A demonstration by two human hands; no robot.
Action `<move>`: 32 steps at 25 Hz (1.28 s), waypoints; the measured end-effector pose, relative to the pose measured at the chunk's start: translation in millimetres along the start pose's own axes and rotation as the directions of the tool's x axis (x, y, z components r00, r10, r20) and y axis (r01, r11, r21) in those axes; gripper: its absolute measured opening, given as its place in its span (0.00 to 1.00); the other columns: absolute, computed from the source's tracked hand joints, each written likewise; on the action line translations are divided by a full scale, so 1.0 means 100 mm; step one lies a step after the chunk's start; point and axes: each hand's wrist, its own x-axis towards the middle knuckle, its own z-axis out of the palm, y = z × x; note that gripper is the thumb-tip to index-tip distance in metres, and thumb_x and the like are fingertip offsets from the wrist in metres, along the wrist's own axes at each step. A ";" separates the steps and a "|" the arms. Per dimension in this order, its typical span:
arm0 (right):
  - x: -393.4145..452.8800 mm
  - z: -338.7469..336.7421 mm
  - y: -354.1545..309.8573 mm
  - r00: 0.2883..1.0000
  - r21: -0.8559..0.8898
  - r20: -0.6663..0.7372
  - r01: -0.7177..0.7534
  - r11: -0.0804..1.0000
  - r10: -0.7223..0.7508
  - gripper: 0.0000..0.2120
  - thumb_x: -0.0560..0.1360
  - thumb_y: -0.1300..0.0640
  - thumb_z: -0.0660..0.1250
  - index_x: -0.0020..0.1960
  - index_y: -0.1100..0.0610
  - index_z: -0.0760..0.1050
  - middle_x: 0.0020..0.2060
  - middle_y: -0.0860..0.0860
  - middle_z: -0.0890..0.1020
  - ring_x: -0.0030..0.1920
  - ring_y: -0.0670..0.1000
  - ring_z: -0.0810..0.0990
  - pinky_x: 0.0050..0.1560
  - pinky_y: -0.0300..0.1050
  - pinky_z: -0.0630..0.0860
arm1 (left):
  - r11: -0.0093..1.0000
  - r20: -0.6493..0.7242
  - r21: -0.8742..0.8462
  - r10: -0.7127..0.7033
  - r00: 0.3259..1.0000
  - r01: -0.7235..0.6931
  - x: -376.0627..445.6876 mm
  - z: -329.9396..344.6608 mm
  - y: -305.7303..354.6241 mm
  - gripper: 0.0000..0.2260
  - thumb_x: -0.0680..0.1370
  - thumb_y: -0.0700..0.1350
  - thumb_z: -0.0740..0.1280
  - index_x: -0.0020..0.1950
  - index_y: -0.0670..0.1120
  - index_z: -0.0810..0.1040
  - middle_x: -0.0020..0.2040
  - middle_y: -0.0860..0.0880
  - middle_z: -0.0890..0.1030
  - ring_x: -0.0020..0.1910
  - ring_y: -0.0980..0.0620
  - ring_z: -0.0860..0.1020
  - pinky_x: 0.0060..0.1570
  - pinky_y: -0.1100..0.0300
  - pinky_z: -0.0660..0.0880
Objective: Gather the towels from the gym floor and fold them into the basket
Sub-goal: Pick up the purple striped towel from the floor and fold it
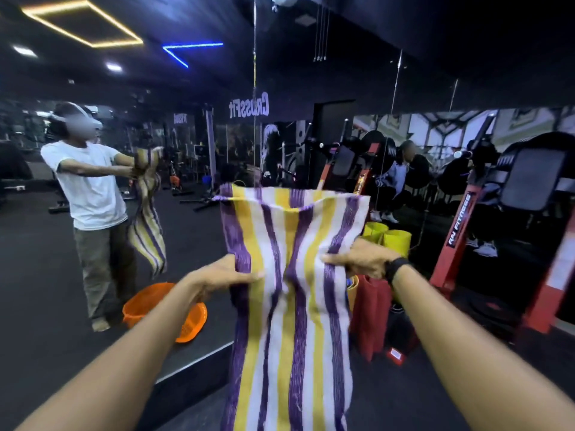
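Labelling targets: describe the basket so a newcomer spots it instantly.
Find the big mirror wall on the left. At its foot, left of the striped towel, sits the orange basket, tilted. Only round orange perforated tub there; the yellow bins stand right.

Towel point(289, 275): woven cloth, lengthwise stripes of purple, yellow and white; held up in the air, hanging long and vertical, pinched in at mid-height, upper part spread wide with top edge curling over; lower end running out of view. Basket point(189, 325): orange plastic, perforated wall, seen low at left on dark floor.
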 end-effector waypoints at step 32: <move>0.03 0.33 0.10 0.995 0.432 -0.078 0.086 0.898 -0.057 0.14 0.68 0.50 0.74 0.51 0.56 0.80 0.45 0.52 0.85 0.42 0.47 0.84 0.42 0.42 0.81 | 0.940 -0.224 -0.342 -0.080 0.971 -0.001 -0.33 -0.26 0.06 0.14 0.71 0.46 0.75 0.53 0.42 0.81 0.49 0.42 0.84 0.47 0.46 0.83 0.48 0.53 0.81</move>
